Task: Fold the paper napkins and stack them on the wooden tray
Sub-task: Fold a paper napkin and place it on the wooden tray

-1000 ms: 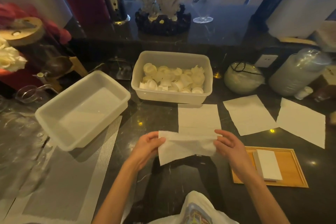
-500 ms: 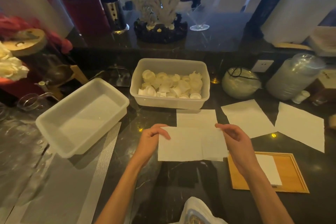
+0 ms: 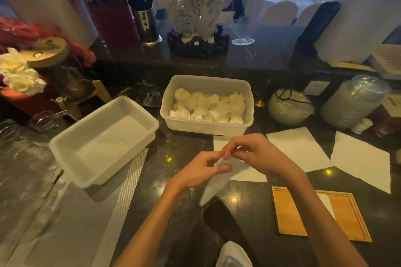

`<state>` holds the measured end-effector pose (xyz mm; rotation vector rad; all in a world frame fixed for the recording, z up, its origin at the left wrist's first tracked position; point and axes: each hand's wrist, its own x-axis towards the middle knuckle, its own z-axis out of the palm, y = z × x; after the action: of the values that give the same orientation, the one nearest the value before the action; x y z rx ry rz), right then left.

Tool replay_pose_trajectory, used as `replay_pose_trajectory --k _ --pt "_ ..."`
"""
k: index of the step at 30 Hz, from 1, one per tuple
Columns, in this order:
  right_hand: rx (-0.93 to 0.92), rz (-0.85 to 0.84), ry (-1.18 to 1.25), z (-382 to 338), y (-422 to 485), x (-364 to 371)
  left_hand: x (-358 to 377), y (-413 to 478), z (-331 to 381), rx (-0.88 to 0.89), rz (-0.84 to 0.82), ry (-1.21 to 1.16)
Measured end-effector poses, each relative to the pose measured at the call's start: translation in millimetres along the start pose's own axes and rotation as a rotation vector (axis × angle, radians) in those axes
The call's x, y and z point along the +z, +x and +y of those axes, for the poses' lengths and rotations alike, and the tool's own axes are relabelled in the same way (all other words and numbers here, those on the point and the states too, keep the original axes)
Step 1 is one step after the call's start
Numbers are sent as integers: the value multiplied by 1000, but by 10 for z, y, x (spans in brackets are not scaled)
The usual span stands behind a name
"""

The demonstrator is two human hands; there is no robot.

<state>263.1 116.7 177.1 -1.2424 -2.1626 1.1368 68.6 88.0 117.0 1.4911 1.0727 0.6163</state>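
Pinching together, the left hand point(image 3: 200, 170) and right hand point(image 3: 256, 154) now double the paper napkin point(image 3: 213, 186), held spread flat a moment ago. Stacking it on the wooden tray point(image 3: 290, 214), near right, probably follows.

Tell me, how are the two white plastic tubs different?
The left tub is empty; the middle tub holds a heap of small white cups. The left tub sits turned at an angle; the middle tub sits straight across. Both are white, see-through plastic rectangles standing on the dark counter.

Bare tabletop point(image 3: 178, 208) lies open at six o'clock, hemmed by the empty tub point(image 3: 104, 138) at ten and wooden tray point(image 3: 347, 217) at four.
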Motion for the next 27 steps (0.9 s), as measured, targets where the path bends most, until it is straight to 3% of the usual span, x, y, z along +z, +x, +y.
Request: replay_pose_trajectory --k 4,6,9,14,27 --pt "119 235 308 86 -35 -109 19 -67 7 -13 242 -210" --pt "242 222 411 181 -120 -76 37 -121 -17 -49 304 -339" --pt "360 177 454 279 -195 166 79 -180 -43 -112 333 -484" --pt "388 346 556 295 -194 447 88 -236 -30 -130 322 -675" --pt "328 403 574 334 -259 434 -2 -264 -36 -134 368 -646"
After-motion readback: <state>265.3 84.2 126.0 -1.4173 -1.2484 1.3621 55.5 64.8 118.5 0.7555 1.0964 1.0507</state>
